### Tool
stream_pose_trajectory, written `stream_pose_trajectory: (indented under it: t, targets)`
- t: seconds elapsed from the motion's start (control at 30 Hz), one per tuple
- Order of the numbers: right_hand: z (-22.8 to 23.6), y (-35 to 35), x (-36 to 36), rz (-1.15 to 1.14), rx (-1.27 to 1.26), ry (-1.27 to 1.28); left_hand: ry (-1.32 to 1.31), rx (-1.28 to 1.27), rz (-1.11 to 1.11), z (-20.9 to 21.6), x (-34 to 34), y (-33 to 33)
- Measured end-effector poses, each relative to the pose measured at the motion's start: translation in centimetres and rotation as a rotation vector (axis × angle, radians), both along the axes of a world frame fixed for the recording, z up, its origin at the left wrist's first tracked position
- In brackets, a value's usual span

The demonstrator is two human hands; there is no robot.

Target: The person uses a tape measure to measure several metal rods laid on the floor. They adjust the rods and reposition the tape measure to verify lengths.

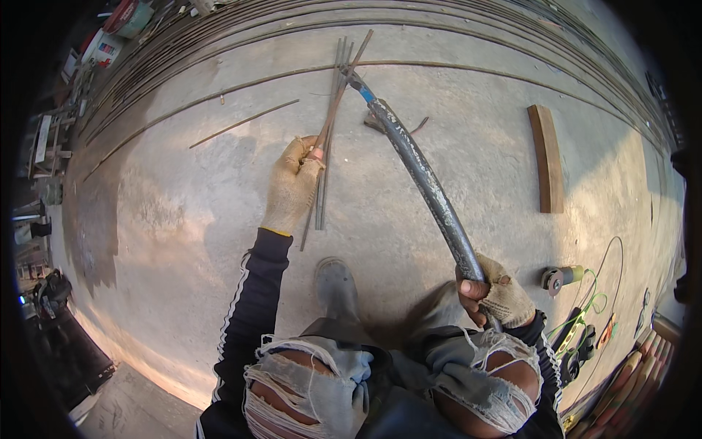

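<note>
My left hand [294, 179], in a worn beige glove with bare fingertips, is closed around a thin rusty steel rod [335, 110]. Beside that rod, several straight grey rods [322, 197] lie close together, running the same way. A long black metal bar with a blue band [424, 175] slants from my right knee toward the rods' far end. My right hand [497, 293], gloved alike, wraps its near end. At its far tip the bar's head meets the rods; whether it grips one I cannot tell. A dark lump [374, 121] sits partly behind the bar.
Long steel rods [241, 95] stretch across the concrete floor ahead. A short rod [245, 123] lies left, a wooden block [545, 159] right. Near my right side are an angle grinder [561, 279] and a green cable [585, 307]. Buckets [102, 48] stand far left.
</note>
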State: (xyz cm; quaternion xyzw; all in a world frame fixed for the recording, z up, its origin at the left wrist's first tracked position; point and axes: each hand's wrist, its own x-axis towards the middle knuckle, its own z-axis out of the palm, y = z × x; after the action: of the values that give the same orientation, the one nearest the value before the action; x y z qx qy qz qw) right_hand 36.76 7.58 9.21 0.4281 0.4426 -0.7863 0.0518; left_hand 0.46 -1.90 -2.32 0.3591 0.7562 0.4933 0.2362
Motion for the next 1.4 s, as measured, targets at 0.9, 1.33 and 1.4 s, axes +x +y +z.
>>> stream_pose_trajectory:
  t: [0.9,1.33,1.4]
  targets:
    - [-0.2,-0.2,0.1,-0.031,-0.040,0.008,0.052,-0.098,-0.036,0.9,-1.0,0.2]
    - [-0.3,0.0,0.2,0.009,-0.061,0.032,0.065,-0.085,-0.029,0.2,-1.9,0.0]
    - [-0.4,-0.2,0.1,-0.024,-0.062,0.023,0.063,-0.086,-0.026,0.3,-1.7,0.0]
